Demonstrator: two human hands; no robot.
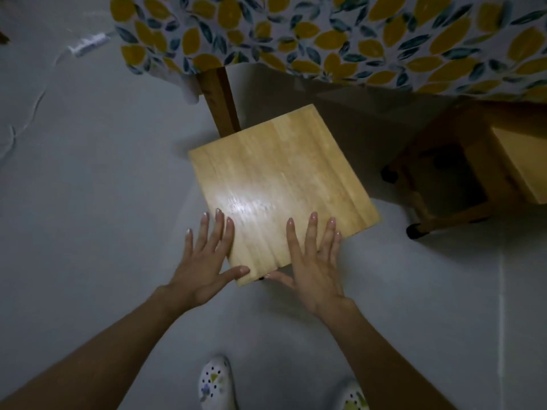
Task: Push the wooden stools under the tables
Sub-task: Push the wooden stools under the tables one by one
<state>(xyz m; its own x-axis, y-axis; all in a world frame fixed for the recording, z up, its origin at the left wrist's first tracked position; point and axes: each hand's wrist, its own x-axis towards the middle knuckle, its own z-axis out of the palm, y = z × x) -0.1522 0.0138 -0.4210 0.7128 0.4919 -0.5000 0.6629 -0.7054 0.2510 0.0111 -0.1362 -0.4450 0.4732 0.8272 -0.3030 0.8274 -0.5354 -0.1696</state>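
Observation:
A wooden stool [281, 184] with a square light seat stands on the grey floor in front of me, its far corner near the table's wooden leg [222, 105]. The table [325, 39] above it is draped in a leaf-patterned cloth of yellow and teal. My left hand [204, 261] lies flat with fingers spread at the seat's near left edge, thumb against the near corner. On the near part of the seat rests my right hand [313, 261], also flat, with its thumb at the near edge. Neither hand grips anything.
A second wooden stool [461, 179] stands at the right, partly under the table, its dark-tipped feet showing. A white cable with a power strip [85, 47] trails over the floor at the far left. My patterned shoes [216, 383] are at the bottom edge.

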